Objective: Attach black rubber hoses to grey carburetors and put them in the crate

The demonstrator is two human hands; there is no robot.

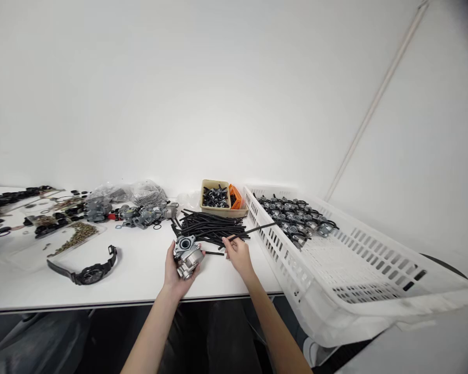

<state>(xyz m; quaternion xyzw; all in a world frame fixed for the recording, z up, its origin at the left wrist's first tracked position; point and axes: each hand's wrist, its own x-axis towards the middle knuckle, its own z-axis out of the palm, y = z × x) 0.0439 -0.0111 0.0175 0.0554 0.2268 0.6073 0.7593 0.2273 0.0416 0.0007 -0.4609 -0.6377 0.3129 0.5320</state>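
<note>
A silvery metal carburetor [190, 259] rests in my left hand [172, 275], its round bore facing up and my fingers wrapped about its sides. My right hand [238, 254] pinches a thin black rubber hose [255, 229], which points up and right toward the crate. Just behind both hands lies a loose pile of black hoses [210, 224]. One short black hose [214, 253] shows between the hands; whether it joins the carburetor I cannot tell.
At right stands a white plastic crate [288, 270] with rows of carburetors [292, 215]. A cream bin [205, 202] of small parts sits by the wall. Leftward are a black wristwatch [91, 274], more carburetors [140, 215], and brass-coloured small parts [76, 237].
</note>
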